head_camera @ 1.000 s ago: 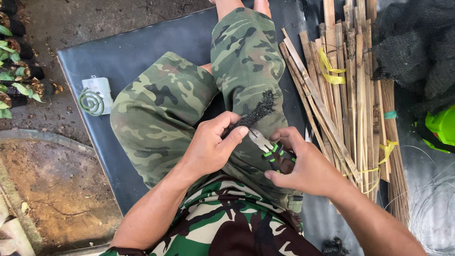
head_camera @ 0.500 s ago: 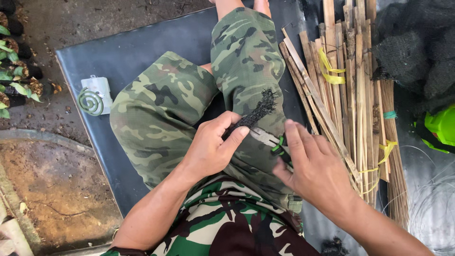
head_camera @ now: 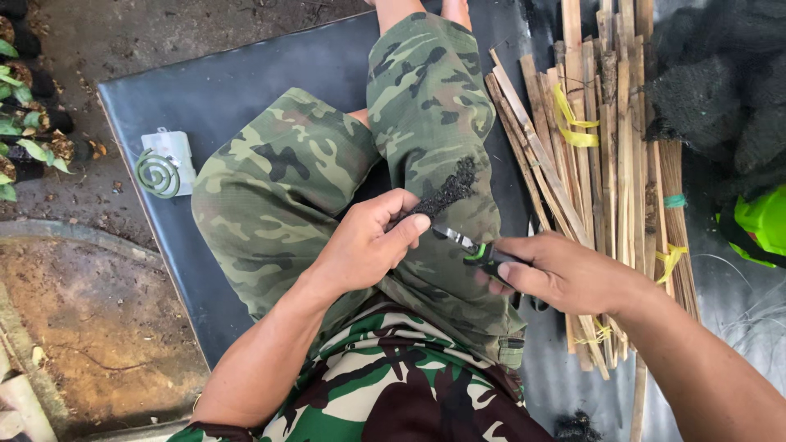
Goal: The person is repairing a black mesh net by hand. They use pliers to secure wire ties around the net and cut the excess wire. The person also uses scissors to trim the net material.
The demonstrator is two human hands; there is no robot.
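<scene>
Seated on a dark rectangular mat [head_camera: 246, 90], legs in camouflage trousers [head_camera: 327, 188] crossed over it. Left hand [head_camera: 364, 245] closed around the lower end of a strip of black mesh netting [head_camera: 450, 190], thumb and forefinger pinching it against the thigh — strip slanting up and to the right across the camouflage cloth. Right hand [head_camera: 565, 274] gripping a pair of scissors with green-and-black handles [head_camera: 475, 250], fingers curled round the handles, metal blades pointing left and touching the strip just beside the left thumb; impossible to tell whether the blades are apart or shut.

Right of the mat's edge, just beyond the right hand: a bundle of split bamboo sticks [head_camera: 614, 164], tied with yellow plastic bands [head_camera: 573, 123]. Further right of the mat, a heap of black netting [head_camera: 720, 90] and a bright green plastic object [head_camera: 765, 221], only partly in view.

On the mat's left edge, a green spiral coil on a small white card [head_camera: 164, 168]. Left of the mat, on bare ground — small black nursery bags holding green-leaved seedlings [head_camera: 29, 139], soil showing at the tops of the bags.
</scene>
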